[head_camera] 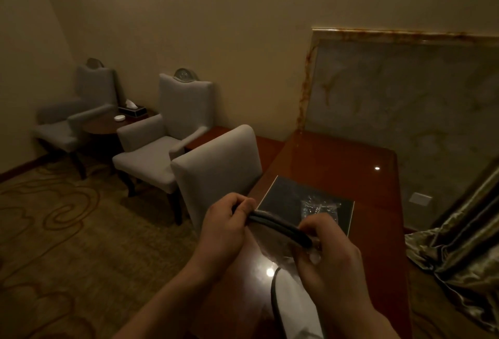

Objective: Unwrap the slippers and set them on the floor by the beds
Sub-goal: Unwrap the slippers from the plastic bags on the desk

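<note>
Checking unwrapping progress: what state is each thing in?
Held slipper: clear wrap on, above the desk.
Left hand: grips one end of it.
Right hand: grips the other end.
Second slipper: lies on the desk.
Crumpled wrapper: empty, on the dark tray.
Tissue box: tissue sticking out.

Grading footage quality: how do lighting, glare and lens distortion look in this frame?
Head view: dim, warm light with murky shadows; two bright glare spots on the glossy desk; wide-angle bowing along the marble panel; the wrapped slipper, gripped by the left hand and right hand, looks soft.
</note>
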